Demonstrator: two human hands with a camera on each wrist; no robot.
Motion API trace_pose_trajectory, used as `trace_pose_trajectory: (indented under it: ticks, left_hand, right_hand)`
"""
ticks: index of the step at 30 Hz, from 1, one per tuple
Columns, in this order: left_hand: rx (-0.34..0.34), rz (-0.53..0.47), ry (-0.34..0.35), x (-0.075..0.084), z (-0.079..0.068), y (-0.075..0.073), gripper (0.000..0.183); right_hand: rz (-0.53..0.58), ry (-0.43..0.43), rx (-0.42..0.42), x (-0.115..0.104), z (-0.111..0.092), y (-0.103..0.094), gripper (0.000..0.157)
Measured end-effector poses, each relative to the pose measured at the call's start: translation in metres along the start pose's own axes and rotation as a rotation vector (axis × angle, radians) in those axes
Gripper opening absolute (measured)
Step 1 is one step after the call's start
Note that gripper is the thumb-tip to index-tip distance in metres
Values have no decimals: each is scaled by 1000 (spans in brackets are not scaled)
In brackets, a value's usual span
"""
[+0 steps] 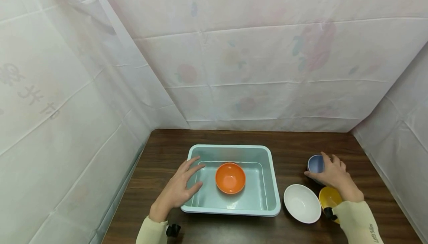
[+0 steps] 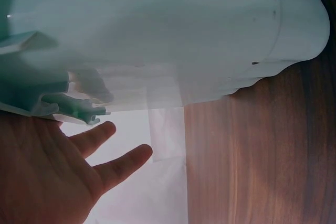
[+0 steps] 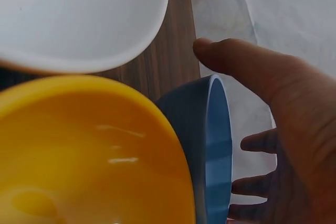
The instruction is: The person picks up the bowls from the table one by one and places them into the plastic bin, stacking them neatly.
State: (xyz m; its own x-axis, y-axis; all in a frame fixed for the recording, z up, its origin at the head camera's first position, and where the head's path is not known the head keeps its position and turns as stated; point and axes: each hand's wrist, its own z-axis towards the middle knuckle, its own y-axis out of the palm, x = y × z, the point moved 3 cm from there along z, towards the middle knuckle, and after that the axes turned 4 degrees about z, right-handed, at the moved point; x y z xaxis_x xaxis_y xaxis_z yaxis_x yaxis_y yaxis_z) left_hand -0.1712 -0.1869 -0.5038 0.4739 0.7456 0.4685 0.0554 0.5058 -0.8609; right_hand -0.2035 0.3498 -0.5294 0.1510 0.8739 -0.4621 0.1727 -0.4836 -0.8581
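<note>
A pale green plastic tub [image 1: 230,212] stands mid-table, with a small orange bowl [image 1: 230,178] inside on its floor. Over the tub's left rim my left hand [image 1: 178,186] spreads its fingers, holding nothing; the left wrist view shows it beside the tub's outer wall [image 2: 157,40]. To the right, my right hand [image 1: 332,173] is at a blue bowl [image 1: 315,163], thumb and fingers spread about its rim. In the right wrist view the thumb shows apart from the blue bowl [image 3: 194,103]. Under the right wrist sits a yellow bowl [image 1: 329,197], partly hidden by the sleeve.
A white bowl [image 1: 302,204] stands between the tub and the yellow bowl. The dark wooden table [image 1: 167,140] ends at white printed sheets [image 1: 247,103] hanging at the back and both sides.
</note>
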Motion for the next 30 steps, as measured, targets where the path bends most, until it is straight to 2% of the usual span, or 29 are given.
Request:
trace_pose_trajectory:
  ticks: [8, 30]
  left_hand:
    - [1, -4, -5, 2, 0, 0, 49]
    - [3, -3, 10, 2, 0, -2, 50]
  right_hand:
    - [-20, -10, -3, 4, 1, 4, 112]
    - [-34, 19, -76, -1, 4, 2, 105]
